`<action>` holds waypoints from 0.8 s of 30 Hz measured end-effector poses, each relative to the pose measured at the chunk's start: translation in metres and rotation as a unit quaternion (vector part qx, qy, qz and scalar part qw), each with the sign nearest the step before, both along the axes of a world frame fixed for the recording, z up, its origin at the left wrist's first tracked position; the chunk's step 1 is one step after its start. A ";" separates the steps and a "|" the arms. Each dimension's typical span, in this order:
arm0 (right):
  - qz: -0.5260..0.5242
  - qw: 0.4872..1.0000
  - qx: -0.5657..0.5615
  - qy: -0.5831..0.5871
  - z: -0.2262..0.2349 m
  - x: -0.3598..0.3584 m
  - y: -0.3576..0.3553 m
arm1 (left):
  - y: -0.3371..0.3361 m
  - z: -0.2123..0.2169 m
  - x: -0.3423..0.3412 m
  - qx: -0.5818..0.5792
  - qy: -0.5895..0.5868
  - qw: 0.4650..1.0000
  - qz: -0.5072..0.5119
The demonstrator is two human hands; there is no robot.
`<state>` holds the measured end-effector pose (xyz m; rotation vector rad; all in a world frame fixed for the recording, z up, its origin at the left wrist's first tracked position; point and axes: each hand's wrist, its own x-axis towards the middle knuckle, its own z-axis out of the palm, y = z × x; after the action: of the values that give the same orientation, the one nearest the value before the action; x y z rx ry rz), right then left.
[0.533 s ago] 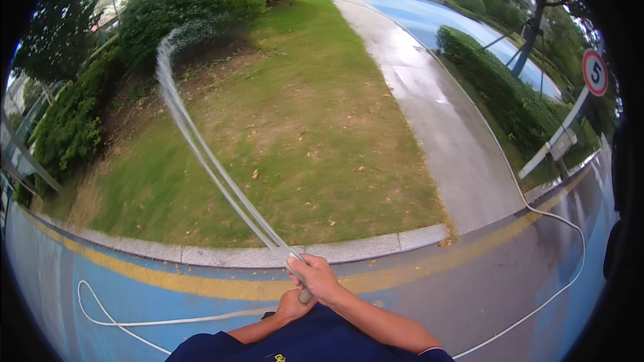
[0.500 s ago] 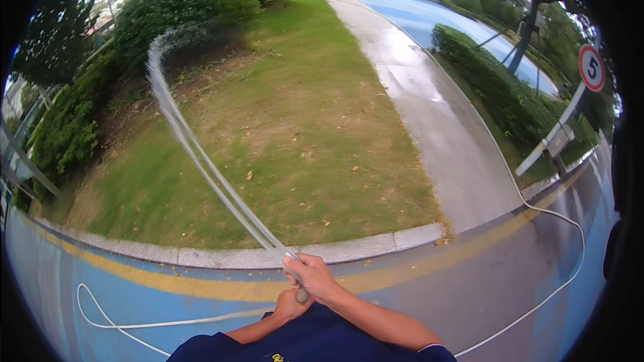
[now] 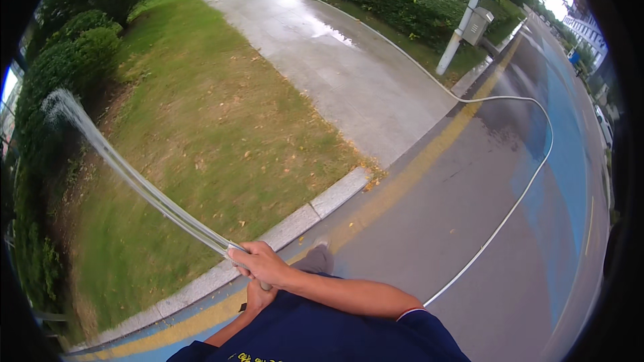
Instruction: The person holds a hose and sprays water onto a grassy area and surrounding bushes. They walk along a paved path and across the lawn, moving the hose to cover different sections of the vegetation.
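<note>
My right hand (image 3: pixel 260 263) is wrapped round the front end of a pale garden hose (image 3: pixel 266 286), with its thumb up at the mouth. Just below it, my left hand (image 3: pixel 257 295) is closed round the same hose, partly hidden by my right hand and the dark blue shirt. A split stream of water (image 3: pixel 157 200) arcs from the mouth over the grass. It breaks into spray beside the dark green bushes (image 3: pixel 40 154) at the far left.
A stone kerb (image 3: pixel 285 231) edges the lawn (image 3: pixel 208 147). Beyond lies a wet concrete path (image 3: pixel 335 74). More white hose (image 3: pixel 500 228) loops across the road at right. A signpost (image 3: pixel 463 27) with a grey box (image 3: pixel 477 25) stands by a hedge (image 3: pixel 396 10).
My view has swung to the right, showing more road and hose. The stream and spray now lie further left in view. Both hands keep their hold, and a shoe has come into view.
</note>
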<state>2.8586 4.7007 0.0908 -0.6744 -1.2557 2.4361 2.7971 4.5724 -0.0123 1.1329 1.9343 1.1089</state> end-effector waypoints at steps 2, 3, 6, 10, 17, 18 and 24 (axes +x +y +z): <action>0.010 0.999 0.026 -0.026 -0.003 0.015 0.046 | 0.043 -0.014 0.012 -0.009 -0.032 0.999 0.002; 0.015 0.998 0.039 -0.046 -0.008 0.020 0.068 | 0.064 -0.025 0.018 -0.007 -0.049 0.999 0.000; 0.002 0.997 0.037 -0.063 -0.023 0.029 0.135 | 0.138 -0.039 0.034 -0.026 -0.035 0.999 -0.011; 0.005 0.997 0.041 -0.071 -0.023 0.036 0.220 | 0.224 -0.057 0.045 0.001 -0.023 1.000 -0.012; 0.085 0.994 0.043 -0.062 -0.018 0.041 0.359 | 0.345 -0.063 0.061 -0.035 -0.060 0.997 0.029; 0.086 0.994 0.030 -0.068 -0.020 0.046 0.381 | 0.363 -0.068 0.067 -0.059 -0.058 0.996 0.035; 0.134 0.989 -0.016 -0.054 -0.053 0.075 0.520 | 0.492 -0.080 0.108 -0.116 -0.018 0.988 0.104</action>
<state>2.9332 5.2211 0.0377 -0.6939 -1.4339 2.6728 2.9054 5.0643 -0.0927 0.7962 2.1265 0.9703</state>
